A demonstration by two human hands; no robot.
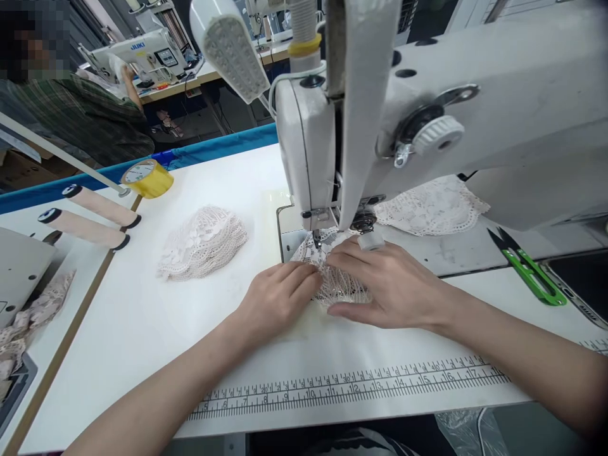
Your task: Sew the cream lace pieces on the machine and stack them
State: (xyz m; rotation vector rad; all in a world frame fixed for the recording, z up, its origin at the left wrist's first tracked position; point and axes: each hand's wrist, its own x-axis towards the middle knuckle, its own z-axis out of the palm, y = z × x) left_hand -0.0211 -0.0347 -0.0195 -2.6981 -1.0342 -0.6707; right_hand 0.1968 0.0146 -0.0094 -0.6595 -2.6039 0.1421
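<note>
A pale pink lace piece (342, 286) lies under the needle and presser foot (316, 239) of a white sewing machine (308, 139). My left hand (280, 297) is at its left edge, fingers bent together on the lace; the thumb is mostly hidden. On the right side of the same piece rests my right hand (394, 285), its fingers stretched over the lace and its thumb held apart, near the front edge. Part of the lace is covered by both hands and the machine head.
A stack of lace pieces (204, 244) sits left; more lace (432, 206) lies behind the needle. Green thread snips (532, 272) lie right, beside a phone (582, 285). Thread cones (85, 228) and yellow tape (148, 178) stand left. Another person (80, 117) works beyond.
</note>
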